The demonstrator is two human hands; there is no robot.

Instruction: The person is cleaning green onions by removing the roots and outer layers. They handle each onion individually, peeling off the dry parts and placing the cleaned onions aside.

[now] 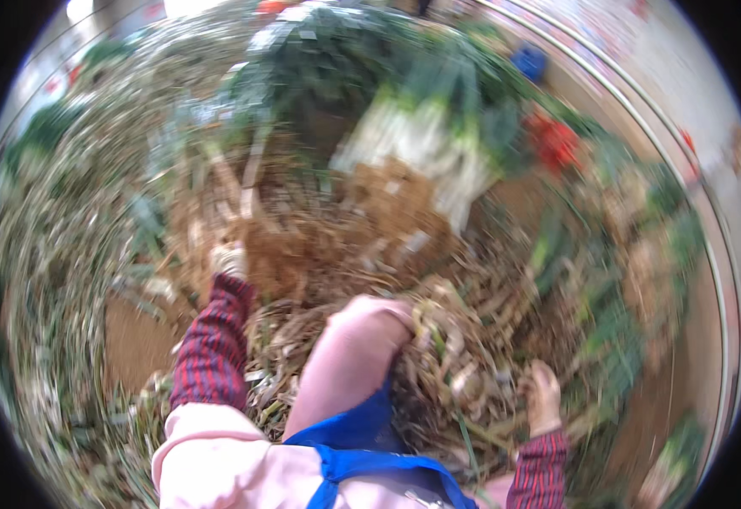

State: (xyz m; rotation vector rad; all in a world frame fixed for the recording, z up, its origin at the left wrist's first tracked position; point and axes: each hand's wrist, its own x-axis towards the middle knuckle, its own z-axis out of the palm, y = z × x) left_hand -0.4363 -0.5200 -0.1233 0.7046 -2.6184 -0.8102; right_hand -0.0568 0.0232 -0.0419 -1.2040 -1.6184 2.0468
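Observation:
My left hand (230, 259), in a pale glove or wrap below a striped sleeve, reaches forward to the brown roots and dry stalks of a heap of long green-leaved vegetables, likely leeks or scallions; blur hides its grip. My right hand (541, 396), bare, hovers low at the right over dry leaf litter, fingers partly bent, and whether it holds anything is unclear. Ahead lies a bunch of leeks or scallions (421, 137) with white shafts, green tops and matted brown roots (396, 197). Husks and peeled leaves (466, 382) lie beside my knee.
Stripped leaves (52, 305) cover the floor at left, with bare brown floor (141, 343) between. A red object (554, 141) and a blue object (529, 62) are at upper right. Pale pipes (663, 153) run along the right wall. More green bunches (670, 464) lie at lower right.

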